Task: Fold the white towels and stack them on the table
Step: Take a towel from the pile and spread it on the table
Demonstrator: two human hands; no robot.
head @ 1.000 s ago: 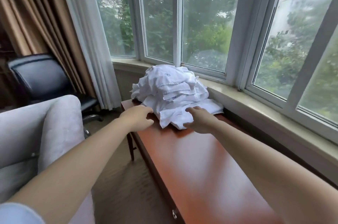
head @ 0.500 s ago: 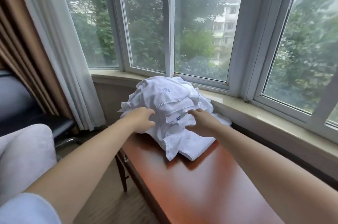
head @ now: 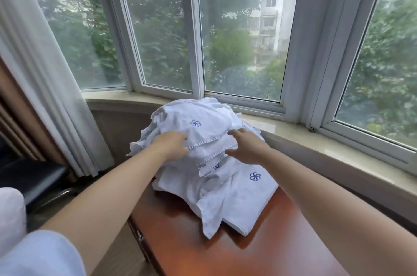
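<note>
A crumpled pile of white towels (head: 209, 169) with blue flower logos lies on the far end of the reddish-brown wooden table (head: 259, 253). The top towel (head: 203, 127) has a fringed hem facing me. My left hand (head: 171, 145) grips that towel at its left front edge, fingers curled into the cloth. My right hand (head: 246, 147) holds its right front edge, thumb on top and fingers under the hem. A flatter towel (head: 243, 199) spreads out below the pile toward me.
A bay window (head: 237, 50) with a stone sill (head: 316, 147) runs behind and right of the table. White and brown curtains (head: 45, 95) hang at left, above a black chair (head: 33, 181). A pale armchair (head: 11, 212) sits at lower left.
I have come closer to the pile, and both hands have risen from the bottom towel to the hem of the top towel and taken hold of it.
</note>
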